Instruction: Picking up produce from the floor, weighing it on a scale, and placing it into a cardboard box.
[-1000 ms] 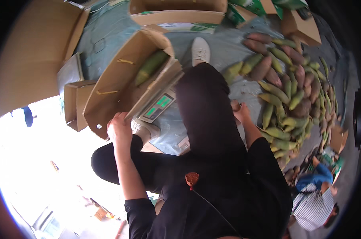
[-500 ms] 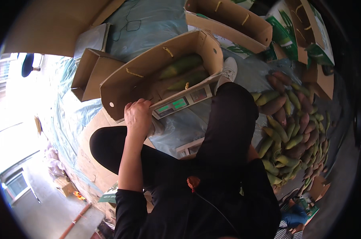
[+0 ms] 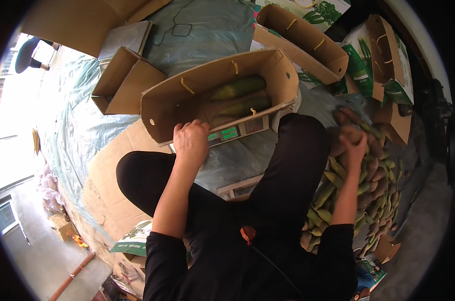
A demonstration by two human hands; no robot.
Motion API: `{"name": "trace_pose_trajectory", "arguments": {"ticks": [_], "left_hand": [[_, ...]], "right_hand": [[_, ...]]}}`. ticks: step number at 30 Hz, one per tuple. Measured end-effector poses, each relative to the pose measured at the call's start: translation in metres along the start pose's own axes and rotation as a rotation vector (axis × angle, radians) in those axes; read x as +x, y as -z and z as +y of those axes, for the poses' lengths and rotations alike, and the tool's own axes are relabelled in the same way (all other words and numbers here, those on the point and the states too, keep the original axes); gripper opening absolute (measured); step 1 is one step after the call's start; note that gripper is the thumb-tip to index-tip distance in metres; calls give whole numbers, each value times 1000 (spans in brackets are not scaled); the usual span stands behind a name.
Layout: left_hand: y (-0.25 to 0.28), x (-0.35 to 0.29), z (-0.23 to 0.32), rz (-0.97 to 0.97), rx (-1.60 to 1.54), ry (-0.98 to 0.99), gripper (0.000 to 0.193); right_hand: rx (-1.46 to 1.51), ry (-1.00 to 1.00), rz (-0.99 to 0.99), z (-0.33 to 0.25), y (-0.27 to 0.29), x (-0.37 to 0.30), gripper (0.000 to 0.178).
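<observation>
My left hand (image 3: 191, 141) grips the near rim of an open brown cardboard box (image 3: 173, 103) that rests on a grey weighing scale (image 3: 240, 131) with a green display. Inside the box lie two or three long green mangoes (image 3: 237, 88). My right hand (image 3: 354, 145) reaches into a heap of green and reddish mangoes (image 3: 375, 190) on the floor at my right, its fingers curled over one fruit. My black-clad legs lie between the two hands.
More open cardboard boxes stand around: a small one (image 3: 124, 83) at the left, a long one (image 3: 302, 40) behind, printed green-and-white ones (image 3: 383, 60) at the right. A bluish plastic sheet (image 3: 82, 130) covers the floor. Flattened cardboard (image 3: 107, 195) lies under my left knee.
The view has swung so the box and scale sit more centred. My right hand has come into sight on the mango heap. My left hand stays on the box rim.
</observation>
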State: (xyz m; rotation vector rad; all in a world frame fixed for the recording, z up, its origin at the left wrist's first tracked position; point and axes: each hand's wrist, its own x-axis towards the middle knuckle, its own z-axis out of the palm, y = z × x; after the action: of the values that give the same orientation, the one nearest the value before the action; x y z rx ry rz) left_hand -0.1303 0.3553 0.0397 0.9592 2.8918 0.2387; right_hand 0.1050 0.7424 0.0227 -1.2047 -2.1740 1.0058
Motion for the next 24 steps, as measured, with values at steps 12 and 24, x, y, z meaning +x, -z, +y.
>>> {"name": "trace_pose_trajectory", "arguments": {"ticks": [12,24], "left_hand": [[-1,-6,-6,11,39,4,11],[8,13,18,-137,141,-22,13]], "right_hand": [[337,386,-687,-253,-123,25,54],[-365,78,-975,-209,-324,-25,50]]}}
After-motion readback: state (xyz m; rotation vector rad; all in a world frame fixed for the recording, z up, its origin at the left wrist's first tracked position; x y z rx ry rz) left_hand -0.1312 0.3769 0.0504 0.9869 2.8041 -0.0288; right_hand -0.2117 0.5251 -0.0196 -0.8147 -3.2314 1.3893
